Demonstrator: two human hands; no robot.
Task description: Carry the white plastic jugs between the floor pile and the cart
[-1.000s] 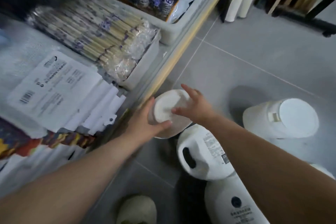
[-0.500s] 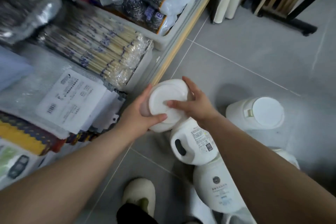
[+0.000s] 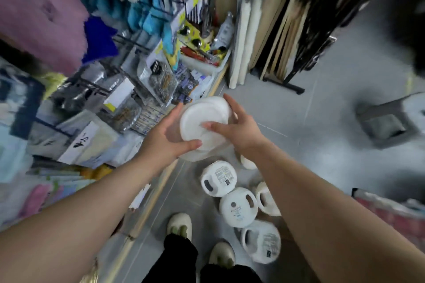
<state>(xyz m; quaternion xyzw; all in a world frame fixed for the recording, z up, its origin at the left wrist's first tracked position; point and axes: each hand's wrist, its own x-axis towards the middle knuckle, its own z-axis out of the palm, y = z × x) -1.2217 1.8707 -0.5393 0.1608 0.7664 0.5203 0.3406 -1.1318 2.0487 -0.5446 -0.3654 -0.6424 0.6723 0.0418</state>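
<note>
Jug [image 3: 204, 122], white, lifted clear of floor, gripped between left hand [image 3: 165, 142] and right hand [image 3: 232, 131] beside shelf; five jugs [image 3: 218, 178] (grouped by feet) remain on floor, apparently unshelved.

Printed labels on the white jugs [image 3: 218, 178] and shelf packets [image 3: 161, 76] are too blurred to read

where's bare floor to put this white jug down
Bare grey floor lies right of both hands, between the black rack foot and the grey stool. Crowded: the jugs on the floor below the white jug, and the shelves to the left.
</note>
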